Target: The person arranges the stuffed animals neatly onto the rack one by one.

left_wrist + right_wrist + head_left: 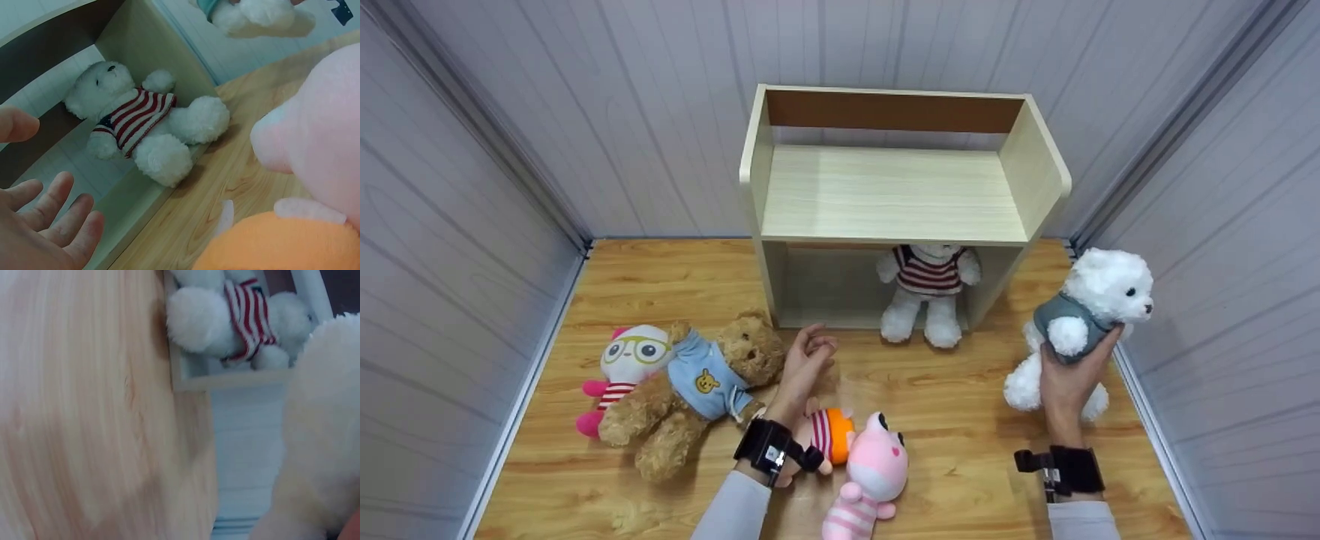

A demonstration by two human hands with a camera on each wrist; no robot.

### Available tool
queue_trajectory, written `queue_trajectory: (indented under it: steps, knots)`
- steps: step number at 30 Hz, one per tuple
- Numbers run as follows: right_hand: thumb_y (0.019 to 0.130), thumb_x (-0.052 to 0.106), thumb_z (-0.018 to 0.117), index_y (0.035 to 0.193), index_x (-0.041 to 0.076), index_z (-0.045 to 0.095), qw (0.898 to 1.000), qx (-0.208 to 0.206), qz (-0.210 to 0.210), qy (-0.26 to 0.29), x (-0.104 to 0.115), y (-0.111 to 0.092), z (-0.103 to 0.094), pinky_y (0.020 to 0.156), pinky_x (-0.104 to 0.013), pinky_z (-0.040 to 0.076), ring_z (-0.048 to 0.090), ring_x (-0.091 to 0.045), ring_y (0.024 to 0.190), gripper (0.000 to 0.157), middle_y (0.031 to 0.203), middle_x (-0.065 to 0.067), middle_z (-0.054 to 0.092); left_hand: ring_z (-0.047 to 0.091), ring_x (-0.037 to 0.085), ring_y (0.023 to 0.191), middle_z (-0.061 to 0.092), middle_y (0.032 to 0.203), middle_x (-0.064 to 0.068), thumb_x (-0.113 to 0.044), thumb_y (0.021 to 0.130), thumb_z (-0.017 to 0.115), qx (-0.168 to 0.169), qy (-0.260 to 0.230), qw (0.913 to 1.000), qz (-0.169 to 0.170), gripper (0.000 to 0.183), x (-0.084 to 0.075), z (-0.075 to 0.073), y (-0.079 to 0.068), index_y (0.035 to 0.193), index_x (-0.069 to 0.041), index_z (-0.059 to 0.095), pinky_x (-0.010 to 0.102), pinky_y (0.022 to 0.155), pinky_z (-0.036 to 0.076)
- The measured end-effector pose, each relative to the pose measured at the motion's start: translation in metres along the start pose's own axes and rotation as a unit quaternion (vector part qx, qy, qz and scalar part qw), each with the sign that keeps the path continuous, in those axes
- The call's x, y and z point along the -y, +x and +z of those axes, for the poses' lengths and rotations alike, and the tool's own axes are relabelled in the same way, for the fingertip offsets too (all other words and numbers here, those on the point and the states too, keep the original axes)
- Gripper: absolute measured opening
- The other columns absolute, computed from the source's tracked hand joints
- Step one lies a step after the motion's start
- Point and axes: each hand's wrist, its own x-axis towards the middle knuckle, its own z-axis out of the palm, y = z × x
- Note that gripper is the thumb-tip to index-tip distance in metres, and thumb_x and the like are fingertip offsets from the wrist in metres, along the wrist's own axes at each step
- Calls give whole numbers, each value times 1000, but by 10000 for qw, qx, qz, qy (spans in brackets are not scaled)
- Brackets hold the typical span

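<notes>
Vest bear (1067,334): White plush in a grey-green top, pictured at right of frame, upright w/ a slight lean, face turned to the right edge. We can't tell if its feet touch the wood (960,450).
R hand (1072,379): Wrapped round the bear's body below the head, gripping it; we see one digit up by the chin, the rest mostly hidden.
Feel: Prob. light for its bulk & soft all thru; we'd expect the fur to squash under a squeeze and spring back. Nothing looks fragile to us; slip risk low, tho fur may slide a bit.
Best hold: Torso, we'd say, abt where the fingers sit. Limbs prob. flop, so one arm or leg alone would let the body swing; too low & the big head may tip.
L hand (806,367): Centre of frame, holding nothing, fingers loosely bent, just beside the head of brown bear (705,382).
Shelf (896,191): Upper centre, w/ striped bear (928,277) propped at right of its lower bay, feet at the front edge.
Foreground: Pink toy (877,465) lies bottom centre beside orange toy (834,435), which we see partly behind the L wrist.
</notes>
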Motion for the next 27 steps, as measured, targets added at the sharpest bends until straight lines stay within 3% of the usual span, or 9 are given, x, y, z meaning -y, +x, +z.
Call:
queue_trajectory:
  steps: [8, 15, 21, 27]
  knots:
    - [72, -24, 68, 163, -3, 10, 9938, -24, -404, 1033, 54, -13, 7, 125, -31, 19, 31, -23, 150, 109, 166, -19, 27, 54, 47, 123, 59, 128, 30, -8, 95, 62, 80, -52, 9999, 38, 56, 0, 3, 0, 146, 6, 42, 54, 105, 49]
    - [76, -15, 69, 163, -3, 9, 9823, 104, -842, 1668, 67, -20, 12, 125, -39, 23, 35, -29, 148, 106, 162, -17, 35, 61, 31, 115, 60, 126, 26, -7, 95, 61, 99, -90, 9999, 45, 57, -1, 2, -1, 147, 6, 41, 50, 105, 50]
    - [77, -1, 77, 161, -4, 21, 9780, 158, -1095, 1771, 74, -27, 17, 123, -43, 28, 43, -31, 141, 101, 153, -18, 45, 62, 28, 118, 58, 133, 30, -4, 92, 59, 302, -137, 9993, 154, 60, -3, 3, -2, 147, 8, 39, 39, 101, 52]
    - [77, 1, 77, 159, -10, 19, 9794, 260, -1302, 1524, 82, -39, 21, 124, -43, 27, 41, -30, 144, 100, 156, -21, 42, 50, 43, 136, 51, 145, 30, -4, 94, 58, 648, -407, 9967, 271, 59, -7, 10, -6, 148, 8, 38, 40, 110, 47]
